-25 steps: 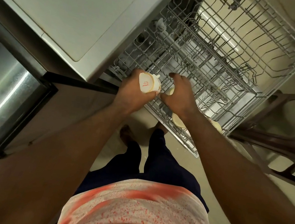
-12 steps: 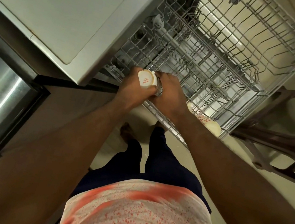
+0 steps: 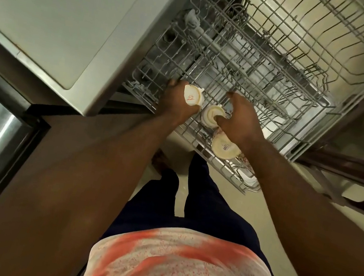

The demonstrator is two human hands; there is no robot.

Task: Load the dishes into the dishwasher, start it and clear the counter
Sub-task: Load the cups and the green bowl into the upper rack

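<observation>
Cup (image 3: 193, 95) gripped upside-down in left hand (image 3: 176, 105); 2nd cup (image 3: 211, 116) in rack (image 3: 248, 188) touched by thumb of right hand (image 3: 239, 119), fingers spread.

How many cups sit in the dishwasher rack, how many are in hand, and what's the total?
Cream upturned cups in grey wire rack: 2
Cream upturned cup held in left hand: 1
Total: 3; patterned piece beside them unclear.
</observation>
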